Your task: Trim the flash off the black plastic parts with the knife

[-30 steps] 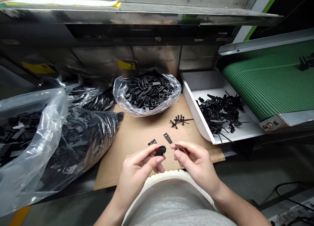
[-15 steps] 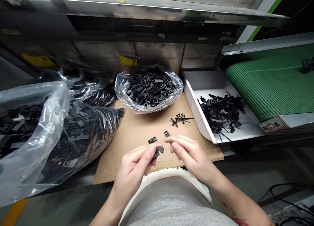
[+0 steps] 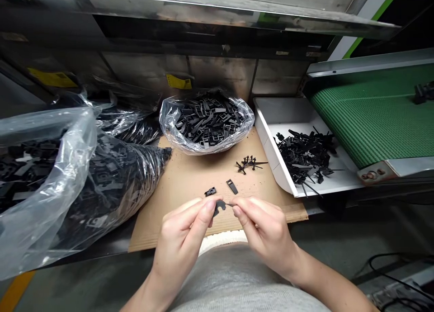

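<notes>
My left hand [image 3: 186, 228] is closed, pinching a flat black plastic part [image 3: 219, 206] with a curved notch in its edge. Close beside it, my right hand [image 3: 264, 221] pinches a thin black sliver [image 3: 230, 205] whose tip points at the notched part; most of the sliver is hidden by the fingers. Just beyond the fingertips, a small black clip-like part [image 3: 210, 191] and a longer black tapered piece with a square opening [image 3: 232, 186] lie on the cardboard [image 3: 193, 172]. Farther back lies a branched black plastic sprue [image 3: 251, 164].
An open clear bag [image 3: 206, 122] of black parts stands behind the cardboard. Larger filled bags [image 3: 115, 190] crowd the left. To the right, a white tray [image 3: 276, 167] holds black sprues and parts, beside a green conveyor belt [image 3: 373, 108]. A metal ledge [image 3: 217, 13] overhangs the back.
My right hand has drawn back slightly from over the tapered piece, which now shows whole. A thin black sliver shows between its fingertips, close to the part in my left hand.
</notes>
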A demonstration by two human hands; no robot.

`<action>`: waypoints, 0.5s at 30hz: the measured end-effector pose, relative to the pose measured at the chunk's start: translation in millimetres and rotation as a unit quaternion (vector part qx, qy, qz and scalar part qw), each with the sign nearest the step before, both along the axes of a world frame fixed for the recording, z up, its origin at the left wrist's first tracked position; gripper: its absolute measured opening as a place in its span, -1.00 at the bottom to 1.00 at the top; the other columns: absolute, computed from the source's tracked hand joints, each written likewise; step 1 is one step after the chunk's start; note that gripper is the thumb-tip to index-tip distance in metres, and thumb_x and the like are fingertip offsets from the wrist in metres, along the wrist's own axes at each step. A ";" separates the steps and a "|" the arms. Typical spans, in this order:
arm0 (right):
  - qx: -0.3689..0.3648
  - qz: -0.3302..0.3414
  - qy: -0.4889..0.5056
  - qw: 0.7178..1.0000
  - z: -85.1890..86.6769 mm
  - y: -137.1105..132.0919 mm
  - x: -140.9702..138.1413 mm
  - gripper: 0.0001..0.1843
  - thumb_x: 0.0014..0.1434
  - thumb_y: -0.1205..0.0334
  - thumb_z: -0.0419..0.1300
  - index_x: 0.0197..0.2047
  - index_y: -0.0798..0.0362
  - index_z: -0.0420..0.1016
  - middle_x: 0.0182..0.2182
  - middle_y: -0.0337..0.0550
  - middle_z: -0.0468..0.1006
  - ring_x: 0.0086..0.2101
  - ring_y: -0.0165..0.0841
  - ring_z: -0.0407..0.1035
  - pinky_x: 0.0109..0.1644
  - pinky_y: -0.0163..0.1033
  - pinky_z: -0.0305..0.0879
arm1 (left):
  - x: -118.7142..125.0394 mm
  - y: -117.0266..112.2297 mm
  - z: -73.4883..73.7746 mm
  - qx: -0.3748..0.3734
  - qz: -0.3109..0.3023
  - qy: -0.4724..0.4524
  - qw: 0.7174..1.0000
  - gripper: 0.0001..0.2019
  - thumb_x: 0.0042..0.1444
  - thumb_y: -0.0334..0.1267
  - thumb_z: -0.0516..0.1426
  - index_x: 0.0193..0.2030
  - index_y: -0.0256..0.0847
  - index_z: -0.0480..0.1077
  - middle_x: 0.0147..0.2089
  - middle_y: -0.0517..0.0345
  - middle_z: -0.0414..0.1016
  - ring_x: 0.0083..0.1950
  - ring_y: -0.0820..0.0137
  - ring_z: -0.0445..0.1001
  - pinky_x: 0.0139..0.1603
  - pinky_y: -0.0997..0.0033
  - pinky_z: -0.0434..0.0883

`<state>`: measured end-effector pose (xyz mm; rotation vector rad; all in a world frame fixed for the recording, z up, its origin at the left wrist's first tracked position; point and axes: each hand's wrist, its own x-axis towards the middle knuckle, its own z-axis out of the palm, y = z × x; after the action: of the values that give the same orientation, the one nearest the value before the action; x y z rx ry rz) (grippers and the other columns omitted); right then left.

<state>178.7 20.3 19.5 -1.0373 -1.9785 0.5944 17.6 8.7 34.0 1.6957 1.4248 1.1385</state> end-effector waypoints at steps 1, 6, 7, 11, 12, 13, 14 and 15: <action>-0.001 0.001 0.002 1.000 0.1 -0.3 0.0 -0.79 0.22 0.41 -0.02 -0.18 0.19 0.42 -0.45 -0.08 0.48 -0.46 -0.38 0.31 -0.37 -0.27 0.26 | 0.0 0.1 0.8 0.002 0.001 0.004 1.000 -0.81 0.16 -0.33 0.03 -0.26 -0.16 0.48 -0.54 0.27 0.37 -0.52 0.51 0.34 -0.52 0.54 0.29; -0.017 0.004 -0.005 1.000 -0.6 -0.7 -1.2 -0.78 0.23 0.39 -0.03 -0.21 0.18 0.43 -0.45 -0.08 0.46 -0.46 -0.38 0.30 -0.37 -0.27 0.24 | -0.1 0.6 2.5 0.034 -0.007 0.028 0.999 -0.81 0.16 -0.33 0.02 -0.31 -0.18 0.47 -0.57 0.29 0.33 -0.56 0.52 0.30 -0.55 0.54 0.25; -0.023 0.010 -0.008 1.000 -0.2 -0.2 -0.9 -0.78 0.23 0.38 -0.04 -0.21 0.18 0.43 -0.46 -0.09 0.45 -0.46 -0.38 0.29 -0.37 -0.28 0.23 | -0.2 0.8 2.7 0.039 -0.009 0.032 0.999 -0.81 0.16 -0.33 0.02 -0.33 -0.18 0.46 -0.57 0.29 0.32 -0.56 0.52 0.30 -0.55 0.54 0.25; -0.055 0.059 -0.023 0.996 6.9 6.8 5.1 -0.78 0.21 0.39 -0.03 -0.30 0.20 0.44 -0.52 -0.14 0.38 -0.50 -0.41 0.25 -0.41 -0.31 0.18 | -0.9 2.3 3.1 0.047 -0.024 0.049 0.997 -0.80 0.16 -0.33 0.01 -0.42 -0.21 0.41 -0.57 0.29 0.29 -0.54 0.52 0.30 -0.52 0.54 0.25; -0.060 0.076 -0.032 0.995 10.0 9.9 7.4 -0.78 0.20 0.40 -0.03 -0.32 0.20 0.44 -0.53 -0.15 0.38 -0.51 -0.42 0.24 -0.42 -0.32 0.16 | -1.1 3.1 3.2 0.050 -0.031 0.052 0.997 -0.79 0.16 -0.33 0.01 -0.45 -0.22 0.40 -0.57 0.29 0.28 -0.54 0.52 0.30 -0.52 0.54 0.25; -0.064 0.097 -0.045 0.992 13.4 13.3 9.7 -0.78 0.20 0.39 -0.03 -0.33 0.19 0.44 -0.53 -0.16 0.38 -0.51 -0.43 0.23 -0.43 -0.32 0.15 | -1.4 4.1 3.4 0.051 -0.039 0.055 0.996 -0.77 0.16 -0.33 0.01 -0.48 -0.22 0.39 -0.58 0.29 0.26 -0.55 0.52 0.29 -0.53 0.54 0.25; -0.066 0.117 -0.059 0.989 16.8 17.0 11.9 -0.77 0.20 0.39 -0.03 -0.35 0.18 0.44 -0.54 -0.17 0.38 -0.52 -0.43 0.22 -0.43 -0.32 0.14 | -1.7 5.2 3.6 0.050 -0.048 0.057 0.996 -0.75 0.16 -0.32 0.01 -0.51 -0.22 0.38 -0.59 0.29 0.25 -0.55 0.52 0.29 -0.53 0.54 0.24; -0.070 0.141 -0.076 0.985 20.0 20.5 13.8 -0.77 0.20 0.38 -0.02 -0.38 0.17 0.44 -0.55 -0.19 0.38 -0.53 -0.44 0.21 -0.43 -0.33 0.13 | -2.1 6.2 3.9 0.047 -0.056 0.059 0.996 -0.73 0.16 -0.31 0.01 -0.53 -0.22 0.38 -0.59 0.29 0.24 -0.56 0.52 0.28 -0.55 0.53 0.24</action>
<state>192.5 40.8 39.5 -0.9141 -2.2653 0.8394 15.5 14.9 37.9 1.9120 1.3458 1.0756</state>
